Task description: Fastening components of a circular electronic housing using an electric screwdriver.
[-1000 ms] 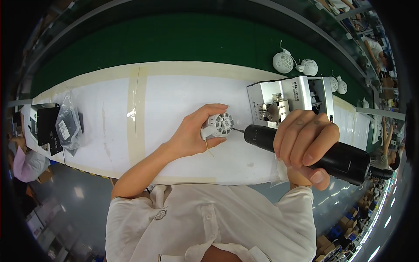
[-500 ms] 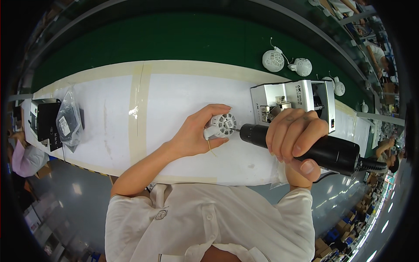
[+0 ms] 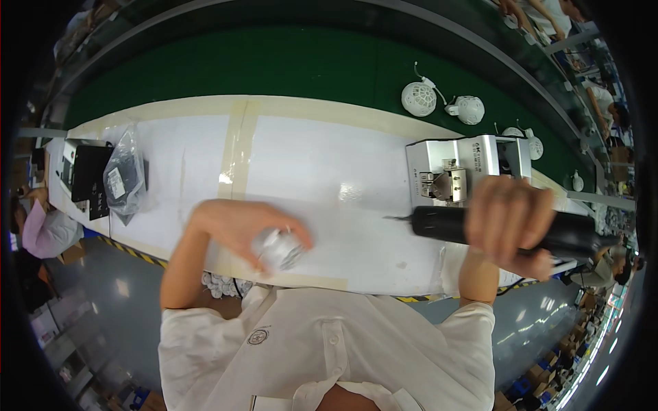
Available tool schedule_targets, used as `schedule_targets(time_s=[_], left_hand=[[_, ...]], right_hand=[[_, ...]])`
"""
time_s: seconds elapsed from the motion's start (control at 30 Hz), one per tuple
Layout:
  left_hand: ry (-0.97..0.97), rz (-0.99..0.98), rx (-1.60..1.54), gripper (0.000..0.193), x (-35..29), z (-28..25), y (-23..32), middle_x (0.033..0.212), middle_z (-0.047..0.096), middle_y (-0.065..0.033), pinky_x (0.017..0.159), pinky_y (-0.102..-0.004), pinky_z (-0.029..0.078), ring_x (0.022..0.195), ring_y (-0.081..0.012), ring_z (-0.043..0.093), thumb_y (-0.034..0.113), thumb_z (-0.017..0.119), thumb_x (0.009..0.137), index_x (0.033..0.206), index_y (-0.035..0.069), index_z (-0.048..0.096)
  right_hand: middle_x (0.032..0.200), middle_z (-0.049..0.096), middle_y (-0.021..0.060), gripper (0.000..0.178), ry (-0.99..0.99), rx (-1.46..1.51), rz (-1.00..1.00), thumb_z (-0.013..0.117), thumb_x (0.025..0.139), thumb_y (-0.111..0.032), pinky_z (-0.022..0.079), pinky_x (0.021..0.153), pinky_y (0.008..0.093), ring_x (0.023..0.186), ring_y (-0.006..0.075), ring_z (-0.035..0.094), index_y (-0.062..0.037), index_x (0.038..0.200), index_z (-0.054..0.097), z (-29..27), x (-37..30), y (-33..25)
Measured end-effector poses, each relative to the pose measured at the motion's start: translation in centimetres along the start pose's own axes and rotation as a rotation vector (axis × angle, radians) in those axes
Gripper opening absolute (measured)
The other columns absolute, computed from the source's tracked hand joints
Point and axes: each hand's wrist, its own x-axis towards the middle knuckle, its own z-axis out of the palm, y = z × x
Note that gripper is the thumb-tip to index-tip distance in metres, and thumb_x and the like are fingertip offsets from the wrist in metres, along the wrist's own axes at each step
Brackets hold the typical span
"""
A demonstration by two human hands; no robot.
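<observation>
white part point(image 3: 278, 249) in left hand point(image 3: 238, 223)

it is gripped there, blurred, over the near side of the table point(image 3: 329, 164). probably light and stiff, perhaps brittle; best held round its sides. the right hand point(image 3: 510, 222) grips a black screwdriver point(image 3: 439, 223).

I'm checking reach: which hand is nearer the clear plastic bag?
Left. The left hand, holding a blurred white part, is right of the plastic bag and lower in the picture; the right hand, gripping a black driver, is much farther right.
</observation>
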Motion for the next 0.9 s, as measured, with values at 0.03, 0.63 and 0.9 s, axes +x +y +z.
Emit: schedule_targets(time_s=[0.03, 0.63, 0.9], left_hand=[[-0.185, 0.04, -0.083, 0.061, -2.3, -0.4, 0.8, 0.123, 0.07, -0.0075, 0.098, -0.0381, 0.051, 0.109, -0.0269, 0.065, 0.01, 0.084, 0.073, 0.13, 0.005, 0.062], [1.106, -0.174, 1.485, 0.049, 20.6, -10.9, 1.2, 0.104, 0.068, -0.0101, 0.086, -0.0331, 0.045, 0.099, -0.0257, 0.054, 0.043, 0.075, 0.083, 0.116, 0.008, 0.067], [1.152, -0.048, 1.064, 0.053, 16.1, -8.2, 2.8, 0.097, 0.071, -0.0092, 0.082, -0.0362, 0.049, 0.096, -0.0282, 0.056, 0.036, 0.082, 0.077, 0.118, 0.006, 0.066]], right_hand=[[0.062, 0.063, -0.0027, 0.022, -0.016, -0.006, -0.064, 0.07, 0.082, -0.023, 0.051, 0.052, 0.024, 0.049, 0.0107, 0.057, -0.0121, 0.094, 0.057, -0.1, 0.3, -2.0], [0.061, 0.061, -0.004, 0.024, 0.106, -0.41, -0.114, 0.066, 0.082, -0.029, 0.047, 0.054, 0.0205, 0.049, 0.0089, 0.055, -0.0125, 0.095, 0.054, 0.2, -0.4, -2.7], [0.06, 0.057, -0.0014, 0.024, -0.007, -0.638, 0.02, 0.066, 0.083, -0.026, 0.046, 0.052, 0.0229, 0.048, 0.0123, 0.052, -0.0099, 0.094, 0.053, -0.5, -0.8, -1.8]])
